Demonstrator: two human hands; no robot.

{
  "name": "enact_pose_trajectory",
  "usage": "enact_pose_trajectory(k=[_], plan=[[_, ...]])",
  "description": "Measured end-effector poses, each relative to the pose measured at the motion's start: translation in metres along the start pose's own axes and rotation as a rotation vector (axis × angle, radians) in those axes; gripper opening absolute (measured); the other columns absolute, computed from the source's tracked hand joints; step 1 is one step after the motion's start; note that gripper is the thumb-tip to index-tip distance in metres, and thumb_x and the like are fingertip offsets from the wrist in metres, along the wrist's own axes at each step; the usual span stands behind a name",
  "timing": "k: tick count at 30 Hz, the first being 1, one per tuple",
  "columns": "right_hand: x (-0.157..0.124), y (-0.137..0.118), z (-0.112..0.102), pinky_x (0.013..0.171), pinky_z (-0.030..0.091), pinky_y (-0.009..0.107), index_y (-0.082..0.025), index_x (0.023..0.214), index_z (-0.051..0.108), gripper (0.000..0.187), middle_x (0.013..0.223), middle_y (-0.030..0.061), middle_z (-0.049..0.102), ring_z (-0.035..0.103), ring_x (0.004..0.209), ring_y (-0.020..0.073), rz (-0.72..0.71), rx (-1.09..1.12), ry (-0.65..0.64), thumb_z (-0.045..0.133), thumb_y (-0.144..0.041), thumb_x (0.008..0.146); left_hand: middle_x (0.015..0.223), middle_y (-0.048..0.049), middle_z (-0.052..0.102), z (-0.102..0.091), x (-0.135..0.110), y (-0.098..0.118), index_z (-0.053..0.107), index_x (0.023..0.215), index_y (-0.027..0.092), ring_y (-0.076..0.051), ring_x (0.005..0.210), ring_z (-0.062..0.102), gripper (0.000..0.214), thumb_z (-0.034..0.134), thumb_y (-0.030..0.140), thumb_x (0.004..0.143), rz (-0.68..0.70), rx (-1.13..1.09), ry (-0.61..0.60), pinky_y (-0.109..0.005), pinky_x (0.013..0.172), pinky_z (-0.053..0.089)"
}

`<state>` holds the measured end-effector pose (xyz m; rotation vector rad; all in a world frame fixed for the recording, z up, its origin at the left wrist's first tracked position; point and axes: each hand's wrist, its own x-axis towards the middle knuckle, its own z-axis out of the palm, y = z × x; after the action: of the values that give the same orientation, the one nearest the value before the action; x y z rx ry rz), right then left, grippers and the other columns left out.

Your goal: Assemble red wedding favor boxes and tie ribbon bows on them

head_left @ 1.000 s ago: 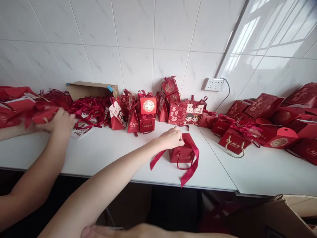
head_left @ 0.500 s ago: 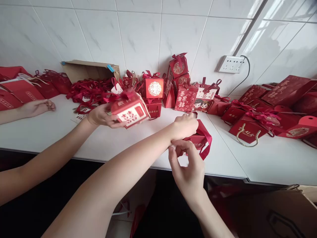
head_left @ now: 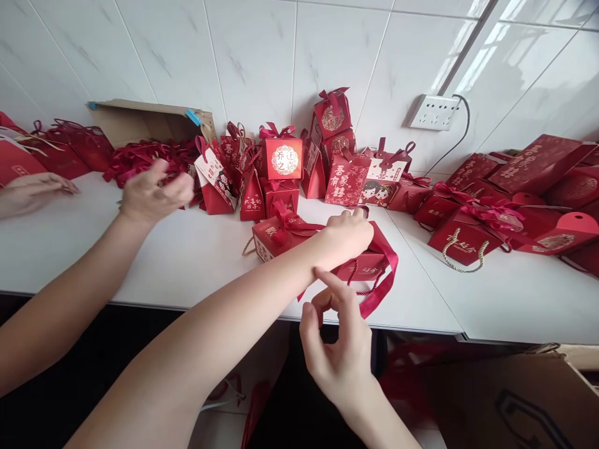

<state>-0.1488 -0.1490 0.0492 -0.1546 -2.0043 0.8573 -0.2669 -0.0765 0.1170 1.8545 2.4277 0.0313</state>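
My left hand is closed in a fist on top of a red gift box near the table's front edge. Its fingertips are hidden, so what they grip cannot be made out. A wide red ribbon hangs over this box's right side, and a red cord handle shows at its front. Below, my right hand holds nothing; its index fingertip touches my left wrist while thumb and other fingers are bent and apart. Just left of my left hand lies another red gift box with a ribbon bow.
At the left, a co-worker's open hand is above the table; another hand rests farther left. Several red gift boxes stand along the wall, more at the right. Red ribbons lie before a cardboard box.
The co-worker has set the gift box down beside my left hand, let go of it and drawn the hand back left. My left hand stays on its box; my right stays at the wrist.
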Motion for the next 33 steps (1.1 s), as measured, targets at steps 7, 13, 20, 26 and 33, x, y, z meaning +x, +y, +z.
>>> enact_pose_trajectory(k=[7, 13, 20, 26, 33], plan=[[-0.004, -0.004, 0.000, 0.057, 0.047, 0.028, -0.018, 0.130, 0.037, 0.048, 0.067, -0.0027, 0.050, 0.050, 0.058, 0.0128, -0.005, 0.056, -0.042, 0.046, -0.009, 0.084, 0.120, -0.0197, 0.050, 0.002, 0.003, -0.003, 0.060, 0.111, 0.005, -0.031, 0.113, 0.050, 0.032, 0.044, 0.005, 0.083, -0.002, -0.024, 0.000, -0.041, 0.089, 0.046], [0.010, 0.019, -0.034, 0.058, 0.047, 0.026, -0.020, 0.093, 0.058, 0.019, 0.076, 0.0027, 0.057, 0.055, 0.067, 0.0138, -0.125, -0.079, -0.075, 0.047, -0.008, 0.083, 0.113, -0.0146, 0.052, 0.004, -0.004, -0.014, 0.061, 0.100, 0.010, -0.029, 0.104, 0.057, 0.023, 0.044, 0.014, 0.085, 0.054, -0.074, 0.092, -0.038, 0.081, 0.050], [0.081, 0.095, -0.085, 0.075, 0.047, 0.037, -0.019, 0.088, 0.067, 0.017, 0.082, 0.0068, 0.060, 0.057, 0.080, 0.0214, -0.031, -0.591, -0.005, 0.050, -0.019, 0.087, 0.108, -0.0112, 0.051, 0.006, -0.011, -0.022, 0.057, 0.095, 0.013, -0.026, 0.096, 0.061, 0.017, 0.047, 0.024, 0.087, 0.031, -0.122, 0.204, -0.034, 0.073, 0.050], [0.125, 0.112, -0.085, 0.071, 0.046, 0.029, -0.019, 0.086, 0.072, 0.016, 0.089, 0.0065, 0.062, 0.059, 0.075, 0.0173, 0.074, -0.568, -0.476, 0.056, -0.018, 0.083, 0.107, -0.0113, 0.051, 0.008, -0.006, -0.028, 0.055, 0.095, 0.013, -0.025, 0.094, 0.060, 0.015, 0.045, 0.020, 0.087, 0.000, -0.101, 0.271, -0.032, 0.069, 0.049], [0.136, 0.125, -0.069, 0.067, 0.044, 0.025, -0.015, 0.073, 0.063, 0.011, 0.078, 0.0038, 0.057, 0.055, 0.067, 0.0135, 0.044, -0.477, -0.546, 0.055, -0.012, 0.079, 0.108, -0.0113, 0.056, 0.015, -0.023, -0.027, 0.056, 0.097, 0.013, -0.025, 0.104, 0.055, 0.017, 0.043, 0.023, 0.090, -0.050, -0.018, 0.435, -0.041, 0.096, 0.041]])
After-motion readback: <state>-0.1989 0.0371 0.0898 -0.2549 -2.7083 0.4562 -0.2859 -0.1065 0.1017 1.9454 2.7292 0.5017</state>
